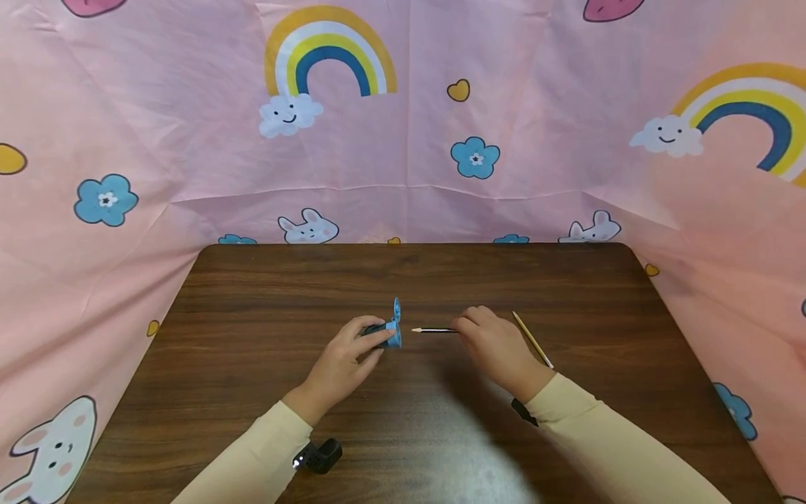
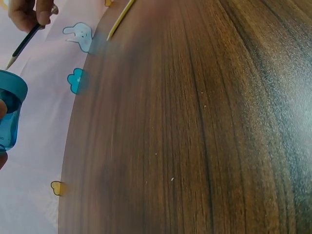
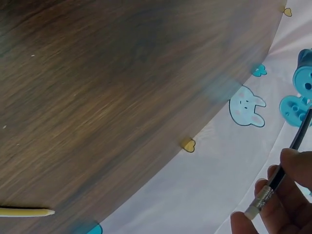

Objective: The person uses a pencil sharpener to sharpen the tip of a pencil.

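My left hand (image 1: pixel 343 358) grips a blue pencil sharpener (image 1: pixel 393 337) above the table, its round lid (image 1: pixel 397 310) flipped up. Two holes show in the face of the sharpener (image 3: pixel 304 80) in the right wrist view. Across from it, my right hand (image 1: pixel 497 346) pinches a black pencil (image 1: pixel 436 330) near its eraser end. The bare wooden point is turned toward the sharpener, and a short gap separates them. A white eraser (image 3: pixel 251 211) in a silver band tops the pencil's back end. On the table beside my right hand lies a yellow pencil (image 1: pixel 532 339).
A dark brown wooden table (image 1: pixel 264 294) spreads under both hands. Pink cloth (image 1: pixel 208 126) printed with rainbows, rabbits and flowers hangs behind it and along both sides. Small pale specks (image 2: pixel 172 179) dot the tabletop.
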{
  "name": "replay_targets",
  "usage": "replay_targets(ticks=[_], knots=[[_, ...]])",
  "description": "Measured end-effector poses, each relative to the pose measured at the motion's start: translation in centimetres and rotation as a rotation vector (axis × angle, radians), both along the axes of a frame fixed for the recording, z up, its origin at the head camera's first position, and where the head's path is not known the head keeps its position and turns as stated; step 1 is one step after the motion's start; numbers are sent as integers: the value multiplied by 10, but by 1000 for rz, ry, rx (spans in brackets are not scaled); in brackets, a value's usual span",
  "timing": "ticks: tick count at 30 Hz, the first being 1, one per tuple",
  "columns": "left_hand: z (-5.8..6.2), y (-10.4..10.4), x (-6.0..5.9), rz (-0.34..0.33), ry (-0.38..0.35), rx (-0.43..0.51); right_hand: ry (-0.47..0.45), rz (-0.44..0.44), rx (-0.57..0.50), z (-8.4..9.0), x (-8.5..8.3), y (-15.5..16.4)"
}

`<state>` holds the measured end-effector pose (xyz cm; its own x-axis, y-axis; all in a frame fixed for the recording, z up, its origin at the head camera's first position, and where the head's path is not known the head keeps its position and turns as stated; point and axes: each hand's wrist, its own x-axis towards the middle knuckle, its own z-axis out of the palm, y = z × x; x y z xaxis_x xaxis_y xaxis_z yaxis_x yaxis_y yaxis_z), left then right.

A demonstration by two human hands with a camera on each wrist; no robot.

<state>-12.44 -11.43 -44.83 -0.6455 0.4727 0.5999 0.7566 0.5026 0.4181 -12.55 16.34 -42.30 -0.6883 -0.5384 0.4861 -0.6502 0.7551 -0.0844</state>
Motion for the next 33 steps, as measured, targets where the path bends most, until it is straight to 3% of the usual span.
replay_targets(ticks=[7,33], knots=[[3,-1,0,-5,-13,-4,-3,24,56,4,-1,-11],[8,4,6,-29,27,-41,-24,57,82,8,-2,-17]])
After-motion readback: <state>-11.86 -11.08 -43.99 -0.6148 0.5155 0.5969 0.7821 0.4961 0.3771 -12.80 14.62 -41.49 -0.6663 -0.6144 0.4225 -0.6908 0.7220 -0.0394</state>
